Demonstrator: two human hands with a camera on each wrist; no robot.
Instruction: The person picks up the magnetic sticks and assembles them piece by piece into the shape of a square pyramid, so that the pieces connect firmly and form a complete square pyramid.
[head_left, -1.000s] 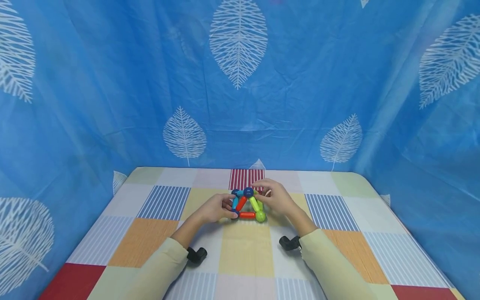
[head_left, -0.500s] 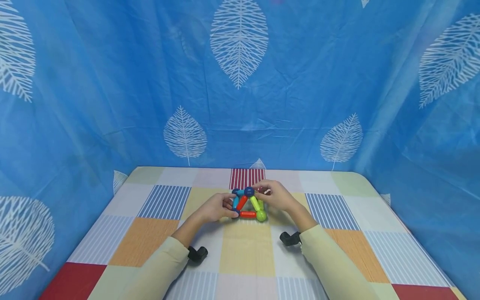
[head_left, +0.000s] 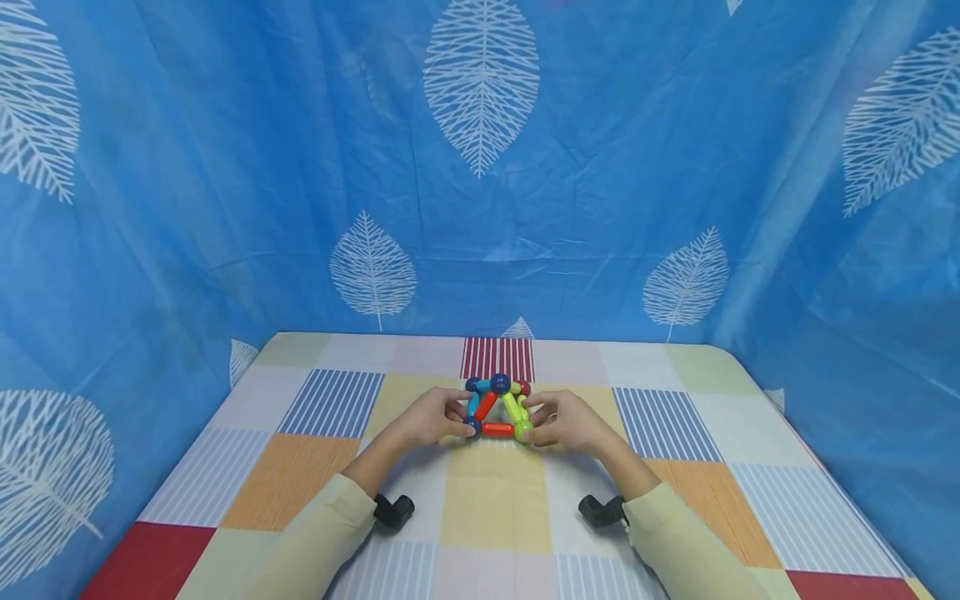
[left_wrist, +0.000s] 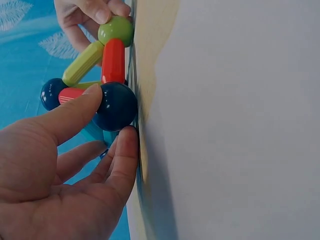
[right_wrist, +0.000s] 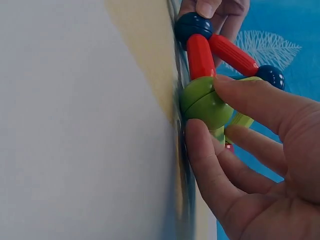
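Observation:
A small frame of magnetic rods and balls stands on the table, seen between both hands in the head view. Its front edge is a red rod (head_left: 498, 429), and a navy ball (head_left: 500, 383) forms the top. Behind it are blue and yellow-green rods and a dark red ball (head_left: 525, 388). My left hand (head_left: 431, 417) pinches the lower left navy ball (left_wrist: 116, 106) between thumb and fingers. At the opposite corner, my right hand (head_left: 570, 423) holds the green ball (right_wrist: 206, 102) with thumb and fingertips. Fingers partly hide the frame's rear.
A patchwork-patterned tablecloth (head_left: 495, 508) covers the table. Blue curtains (head_left: 585, 167) with white leaf prints hang behind it and on both sides. Black wrist-worn pieces (head_left: 393, 511) stick out near both sleeves.
My right hand has left the upper back part of the frame and come down and nearer, onto the green ball. My left hand has kept its hold, and the frame looks unmoved.

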